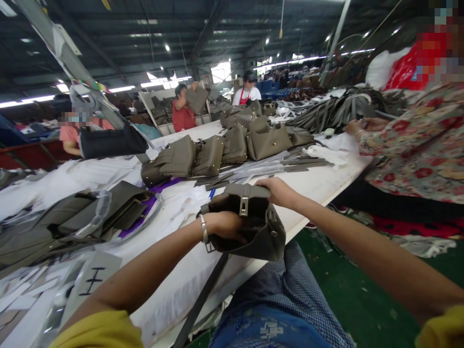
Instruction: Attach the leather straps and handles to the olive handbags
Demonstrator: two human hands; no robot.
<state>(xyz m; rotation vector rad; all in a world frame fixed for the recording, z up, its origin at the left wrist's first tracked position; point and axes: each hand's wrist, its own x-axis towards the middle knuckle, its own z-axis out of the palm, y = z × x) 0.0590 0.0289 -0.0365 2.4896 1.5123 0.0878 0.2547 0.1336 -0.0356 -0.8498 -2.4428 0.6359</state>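
Note:
A grey-brown handbag (261, 246) with a metal clasp on its flap sits at the table edge, its mouth gaping toward me. My left hand (225, 224), with a bracelet at the wrist, reaches inside it. Those fingers look stretched out, though the tips are partly lost in the dark interior. At the bag's upper right edge, my right hand (277, 191) grips the rim near the flap. A long dark strap (203, 295) hangs from the bag's lower left side.
Several similar bags (177, 157) stand in a row beyond, beside loose strips (300, 163) on the white table (195, 270). More bag pieces (119, 208) lie at left on purple material. At right a co-worker in a flowered sleeve (416, 140) handles something near a heap of straps (337, 108).

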